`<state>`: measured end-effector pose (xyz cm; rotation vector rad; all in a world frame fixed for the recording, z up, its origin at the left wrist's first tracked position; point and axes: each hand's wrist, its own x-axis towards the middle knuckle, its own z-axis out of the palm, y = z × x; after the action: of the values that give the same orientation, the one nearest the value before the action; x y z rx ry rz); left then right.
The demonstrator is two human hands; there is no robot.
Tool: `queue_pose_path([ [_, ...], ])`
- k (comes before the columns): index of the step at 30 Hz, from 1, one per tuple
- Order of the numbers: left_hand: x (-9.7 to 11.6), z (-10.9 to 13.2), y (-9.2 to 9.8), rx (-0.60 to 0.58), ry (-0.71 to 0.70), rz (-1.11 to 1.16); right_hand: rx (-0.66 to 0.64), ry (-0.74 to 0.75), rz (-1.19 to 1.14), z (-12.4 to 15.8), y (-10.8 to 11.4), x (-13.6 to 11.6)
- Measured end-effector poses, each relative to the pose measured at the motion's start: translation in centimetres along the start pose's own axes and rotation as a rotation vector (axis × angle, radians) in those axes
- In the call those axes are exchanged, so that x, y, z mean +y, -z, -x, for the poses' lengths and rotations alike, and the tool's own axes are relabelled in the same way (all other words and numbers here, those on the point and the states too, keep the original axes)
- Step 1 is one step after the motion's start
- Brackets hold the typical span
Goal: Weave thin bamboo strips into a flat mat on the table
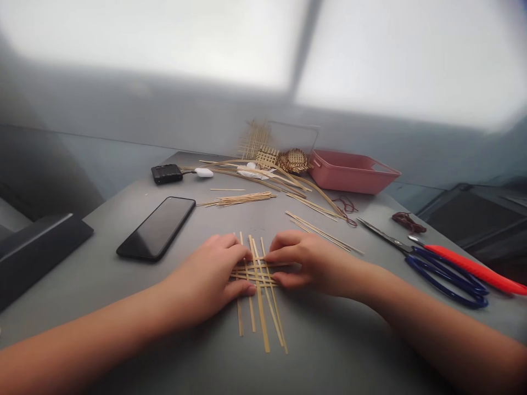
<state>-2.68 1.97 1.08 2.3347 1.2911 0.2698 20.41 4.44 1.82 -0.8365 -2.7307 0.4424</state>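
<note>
Flat on the grey table lies a small lattice of woven bamboo strips (pixel 258 274), long strips running toward me and shorter ones crossing them. My left hand (pixel 218 269) is closed over the lattice's left side, thumb below the cross strips and fingers above. At the right side, my right hand (pixel 304 260) pinches the ends of the cross strips between thumb and fingers. Both hands hide parts of the crossing strips. Just beyond my right hand, a few loose strips (pixel 325 233) lie on the table.
A phone (pixel 158 227) lies at left. Scissors (pixel 428 263) and a red-handled tool (pixel 473 269) are at right, near dark cord (pixel 408 222). At the back are a bundle of strips (pixel 241 198), woven pieces (pixel 294 160), a pink basket (pixel 354 173) and a black box (pixel 167 174).
</note>
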Motion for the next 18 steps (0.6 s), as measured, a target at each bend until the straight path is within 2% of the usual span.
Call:
queue_pose_path([
  [11,0.25,0.03,0.2,-0.028,-0.007,-0.008,0.021,0.072,0.022,-0.26,-0.15,0.4],
  [18,0.25,-0.14,0.15,-0.029,-0.009,0.001,-0.003,0.043,-0.018,-0.24,0.19,0.44],
])
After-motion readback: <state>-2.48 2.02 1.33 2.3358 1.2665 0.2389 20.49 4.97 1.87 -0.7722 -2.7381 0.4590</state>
